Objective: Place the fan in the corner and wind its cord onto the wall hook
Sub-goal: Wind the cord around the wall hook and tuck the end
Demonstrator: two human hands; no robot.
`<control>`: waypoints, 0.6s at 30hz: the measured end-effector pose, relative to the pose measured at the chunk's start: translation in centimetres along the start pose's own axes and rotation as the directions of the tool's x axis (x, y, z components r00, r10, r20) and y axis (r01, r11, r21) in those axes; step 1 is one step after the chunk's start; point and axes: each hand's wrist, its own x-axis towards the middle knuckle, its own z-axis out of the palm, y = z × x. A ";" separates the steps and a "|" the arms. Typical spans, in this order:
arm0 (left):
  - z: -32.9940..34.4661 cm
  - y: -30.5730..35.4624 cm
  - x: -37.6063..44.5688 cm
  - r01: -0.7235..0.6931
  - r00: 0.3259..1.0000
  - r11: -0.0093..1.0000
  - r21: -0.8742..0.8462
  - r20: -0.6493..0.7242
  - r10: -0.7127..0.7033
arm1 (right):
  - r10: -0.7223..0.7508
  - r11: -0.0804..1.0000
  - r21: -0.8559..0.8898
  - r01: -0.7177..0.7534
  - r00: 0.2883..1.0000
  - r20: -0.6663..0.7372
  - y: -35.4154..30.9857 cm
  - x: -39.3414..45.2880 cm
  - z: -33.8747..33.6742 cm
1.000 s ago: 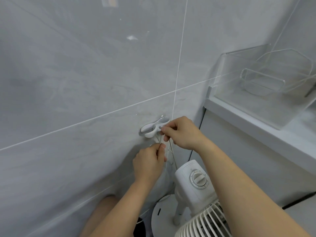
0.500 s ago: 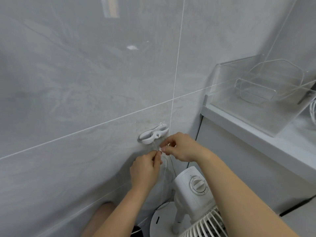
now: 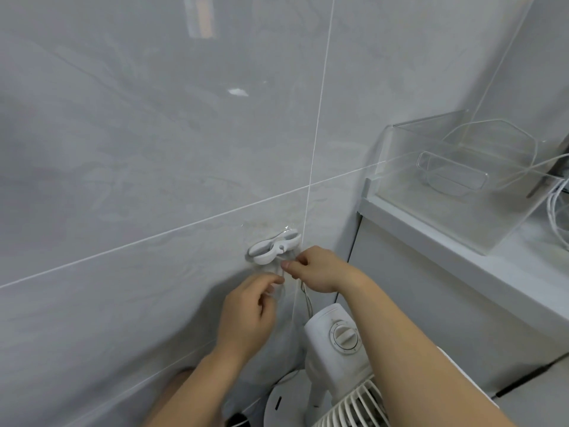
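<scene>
A white fan [image 3: 338, 343] stands low in the corner, its dial on top and its grille at the bottom edge. On the grey tiled wall above it sits a white wall hook [image 3: 273, 247]. The thin white cord [image 3: 306, 298] hangs from the hook down toward the fan. My right hand [image 3: 320, 269] pinches the cord just below the hook. My left hand [image 3: 251, 312] holds the cord a little lower and to the left, fingers blurred.
A white ledge [image 3: 462, 257] juts out on the right, carrying a clear plastic bin [image 3: 400, 167]. White cables [image 3: 557, 208] lie at the far right edge. The fan's round base [image 3: 283, 402] rests on the floor. My knee [image 3: 181, 383] shows at the bottom.
Both hands have dropped from the hook to just below it, still on the cord. The view has tilted slightly, so the hook and ledge sit lower in the frame.
</scene>
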 end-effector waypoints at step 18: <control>-2.2 3.9 2.3 0.047 0.997 0.974 0.222 -0.064 -0.034 | 0.104 0.890 0.435 -0.135 0.990 0.095 0.2 -0.5 -1.6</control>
